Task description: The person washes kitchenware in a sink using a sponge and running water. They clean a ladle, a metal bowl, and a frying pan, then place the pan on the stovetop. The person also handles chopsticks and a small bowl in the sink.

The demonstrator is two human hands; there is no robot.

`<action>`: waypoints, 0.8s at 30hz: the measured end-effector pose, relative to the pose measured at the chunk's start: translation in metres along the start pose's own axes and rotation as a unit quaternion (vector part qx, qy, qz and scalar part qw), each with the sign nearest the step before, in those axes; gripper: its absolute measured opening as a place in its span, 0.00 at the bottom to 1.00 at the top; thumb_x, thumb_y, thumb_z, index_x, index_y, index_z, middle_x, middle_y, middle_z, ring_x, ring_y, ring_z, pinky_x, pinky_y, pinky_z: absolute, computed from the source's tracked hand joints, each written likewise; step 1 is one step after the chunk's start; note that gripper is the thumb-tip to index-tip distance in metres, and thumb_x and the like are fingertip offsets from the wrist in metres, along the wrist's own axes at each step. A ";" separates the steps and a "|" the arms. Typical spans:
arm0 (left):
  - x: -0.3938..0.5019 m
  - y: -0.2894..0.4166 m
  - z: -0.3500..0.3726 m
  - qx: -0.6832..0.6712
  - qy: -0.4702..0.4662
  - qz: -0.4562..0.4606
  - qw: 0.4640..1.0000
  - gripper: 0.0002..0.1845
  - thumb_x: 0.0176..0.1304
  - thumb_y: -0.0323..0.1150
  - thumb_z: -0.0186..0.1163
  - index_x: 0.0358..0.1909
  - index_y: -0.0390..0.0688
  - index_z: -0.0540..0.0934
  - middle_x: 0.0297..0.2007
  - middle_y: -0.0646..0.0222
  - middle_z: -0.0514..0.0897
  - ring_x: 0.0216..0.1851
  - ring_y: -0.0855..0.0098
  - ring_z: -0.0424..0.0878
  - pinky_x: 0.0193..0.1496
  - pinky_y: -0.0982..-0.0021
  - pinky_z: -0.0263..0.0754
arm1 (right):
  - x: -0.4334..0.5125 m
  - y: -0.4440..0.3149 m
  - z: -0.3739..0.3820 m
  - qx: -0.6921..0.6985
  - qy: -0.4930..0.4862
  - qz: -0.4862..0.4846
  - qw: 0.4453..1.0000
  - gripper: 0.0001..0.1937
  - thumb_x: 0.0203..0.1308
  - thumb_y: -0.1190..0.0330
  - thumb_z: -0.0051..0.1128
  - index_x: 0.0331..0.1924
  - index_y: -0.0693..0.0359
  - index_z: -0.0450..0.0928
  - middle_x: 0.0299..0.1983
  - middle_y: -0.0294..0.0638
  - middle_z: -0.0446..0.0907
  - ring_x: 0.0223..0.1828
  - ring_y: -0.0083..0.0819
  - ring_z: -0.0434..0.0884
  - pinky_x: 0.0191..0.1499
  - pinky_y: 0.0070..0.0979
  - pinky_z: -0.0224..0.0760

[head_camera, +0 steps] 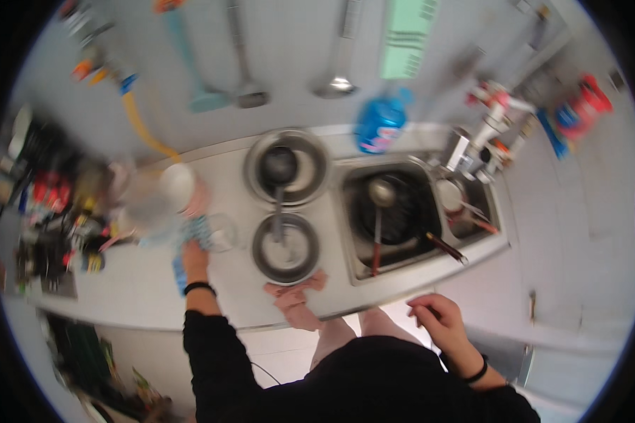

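My left hand [196, 256] reaches over the white countertop and is at a blue patterned cloth [196, 232]; blur hides its fingers, so the grip cannot be told. Close to it are a clear round lid or dish [222, 232] and a white bowl [177, 185]. My right hand [439, 320] hangs in front of the counter edge with fingers curled, holding nothing visible. Between the hands stand two steel basins, the rear one [254, 185] with a black ladle [279, 166] lying across it, the front one [256, 259] partly under the ladle's handle. A pink cloth [296, 304] drapes over the counter edge.
The steel sink [349, 264] holds a dark pan [402, 211] and a ladle with a red handle [377, 243]. A smaller basin at right has dishes [450, 195]. A blue bottle [381, 124] stands behind. Utensils hang on the wall; jars and packages [53, 190] crowd the left.
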State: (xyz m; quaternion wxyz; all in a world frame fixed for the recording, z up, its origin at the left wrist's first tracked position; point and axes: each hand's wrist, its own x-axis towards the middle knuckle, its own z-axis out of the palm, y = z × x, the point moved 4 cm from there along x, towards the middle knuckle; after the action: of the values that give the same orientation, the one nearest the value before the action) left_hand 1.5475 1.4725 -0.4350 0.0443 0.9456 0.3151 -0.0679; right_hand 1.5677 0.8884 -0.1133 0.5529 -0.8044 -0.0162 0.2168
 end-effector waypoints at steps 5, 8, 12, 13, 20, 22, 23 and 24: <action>-0.029 -0.021 -0.013 -0.099 0.007 -0.119 0.988 0.14 0.59 0.37 0.57 0.36 0.36 0.81 0.40 0.51 0.83 0.46 0.48 0.79 0.48 0.53 0.74 | 0.001 -0.005 -0.012 0.020 -0.032 -0.025 0.999 0.08 0.66 0.74 0.54 0.46 0.65 0.81 0.35 0.38 0.81 0.30 0.21 0.78 0.34 0.17 0.71; -0.059 -0.029 -0.060 -0.206 0.215 -0.198 0.934 0.17 0.59 0.41 0.57 0.39 0.35 0.77 0.37 0.49 0.81 0.39 0.48 0.79 0.44 0.53 0.73 | 0.005 -0.004 -0.023 0.023 -0.059 -0.036 0.997 0.09 0.66 0.74 0.54 0.46 0.65 0.80 0.34 0.38 0.81 0.31 0.22 0.79 0.35 0.18 0.71; -0.126 -0.010 -0.143 -0.280 0.397 -0.200 0.851 0.16 0.65 0.40 0.57 0.42 0.35 0.75 0.36 0.59 0.79 0.36 0.63 0.77 0.41 0.65 0.73 | 0.018 0.012 -0.038 0.046 -0.083 -0.073 0.993 0.08 0.66 0.73 0.54 0.46 0.65 0.80 0.35 0.38 0.80 0.33 0.22 0.79 0.36 0.18 0.71; -0.142 0.008 -0.160 -0.341 0.396 -0.165 0.836 0.14 0.65 0.37 0.57 0.44 0.36 0.74 0.38 0.61 0.79 0.37 0.65 0.76 0.41 0.66 0.73 | 0.023 0.021 -0.041 0.050 -0.099 -0.059 0.992 0.09 0.67 0.72 0.54 0.47 0.64 0.80 0.35 0.38 0.80 0.34 0.21 0.79 0.37 0.18 0.71; -0.263 0.257 -0.187 -0.655 0.115 0.014 0.746 0.18 0.63 0.23 0.55 0.56 0.39 0.72 0.48 0.72 0.75 0.43 0.82 0.72 0.40 0.84 0.66 | 0.073 0.081 -0.045 0.231 -0.246 0.040 0.941 0.28 0.67 0.57 0.56 0.69 0.51 0.63 0.57 0.41 0.73 0.49 0.25 0.78 0.45 0.26 0.75; -0.280 0.356 -0.172 -0.669 0.006 0.105 0.735 0.17 0.61 0.20 0.57 0.52 0.39 0.74 0.43 0.74 0.75 0.41 0.80 0.73 0.40 0.81 0.69 | 0.085 0.100 -0.054 0.292 -0.246 0.109 0.918 0.31 0.67 0.52 0.54 0.71 0.49 0.58 0.62 0.41 0.68 0.55 0.28 0.75 0.47 0.29 0.75; -0.292 0.400 -0.165 -0.648 -0.056 0.115 0.751 0.16 0.60 0.20 0.59 0.50 0.38 0.75 0.42 0.73 0.75 0.42 0.79 0.74 0.43 0.78 0.72 | 0.090 0.110 -0.063 0.337 -0.254 0.128 0.898 0.33 0.67 0.49 0.54 0.72 0.47 0.56 0.64 0.42 0.65 0.58 0.29 0.73 0.48 0.31 0.75; -0.300 0.445 -0.160 -0.652 -0.092 0.186 0.729 0.14 0.61 0.20 0.59 0.49 0.38 0.75 0.42 0.71 0.77 0.42 0.79 0.76 0.45 0.77 0.73 | 0.095 0.120 -0.072 0.375 -0.297 0.135 0.868 0.32 0.69 0.47 0.50 0.72 0.46 0.57 0.63 0.41 0.66 0.63 0.29 0.69 0.51 0.33 0.75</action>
State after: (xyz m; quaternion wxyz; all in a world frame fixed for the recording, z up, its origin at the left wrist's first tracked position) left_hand 1.5938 0.9613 -0.2121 0.6908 0.7128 0.0936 0.0776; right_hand 1.6550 0.8039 -0.2308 0.7476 -0.4282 0.0122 0.5075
